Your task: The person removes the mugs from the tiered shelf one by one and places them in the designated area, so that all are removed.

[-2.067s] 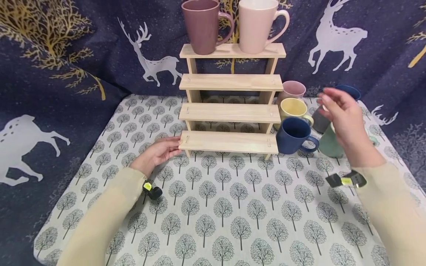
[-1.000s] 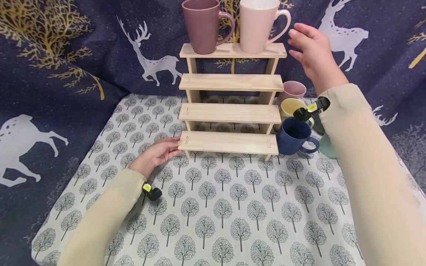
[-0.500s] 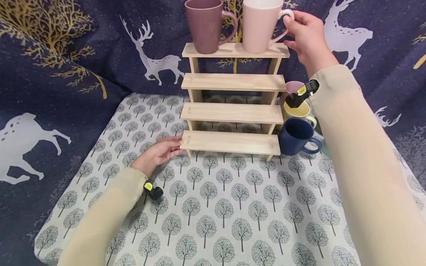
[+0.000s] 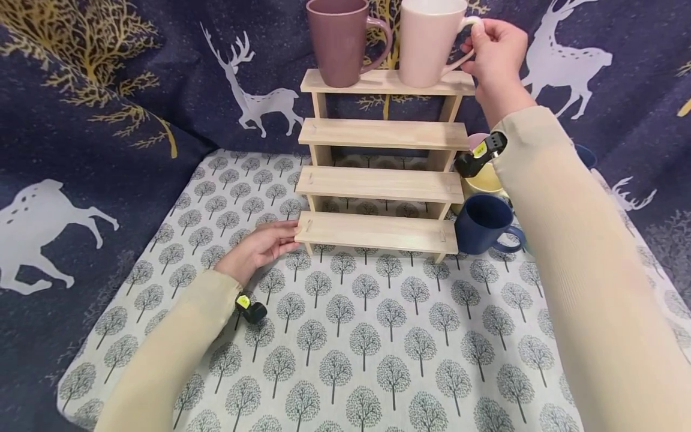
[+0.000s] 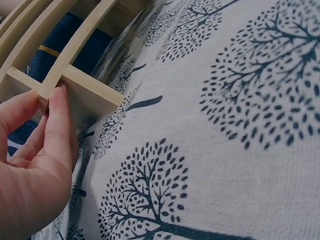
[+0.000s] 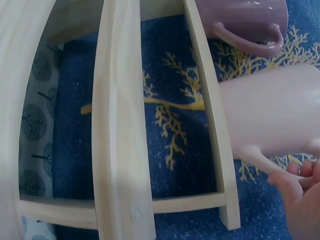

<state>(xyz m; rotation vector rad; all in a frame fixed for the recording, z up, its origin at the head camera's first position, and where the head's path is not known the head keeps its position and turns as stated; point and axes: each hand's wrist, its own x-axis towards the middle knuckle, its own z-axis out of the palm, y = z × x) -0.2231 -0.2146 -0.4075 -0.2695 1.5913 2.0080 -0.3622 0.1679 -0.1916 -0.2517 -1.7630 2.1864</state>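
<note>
A four-tier wooden stand (image 4: pixel 380 184) stands on the table. On its top tier are a mauve mug (image 4: pixel 339 45) at left and a pale pink mug (image 4: pixel 429 45) at right. My right hand (image 4: pixel 498 57) pinches the pale pink mug's handle between thumb and fingers; the right wrist view shows this pink mug (image 6: pixel 272 112) upright on the top board. At the lowest tier's left end, my left hand (image 4: pixel 263 247) pinches the board's corner. In the left wrist view, the thumb and fingers of that hand (image 5: pixel 42 170) lie on either side of the board's end.
Right of the stand, a navy mug (image 4: pixel 483 225) stands in front of a yellow mug (image 4: pixel 484 179). A pink mug (image 4: pixel 476 140) behind is mostly hidden. Another blue mug (image 4: pixel 585 156) shows past the right sleeve. A dark deer-print cloth (image 4: pixel 259 102) hangs behind.
My right hand came from above the mugs at right, up and left to the pale pink mug, and took hold of its handle. My left hand stayed on the stand.
</note>
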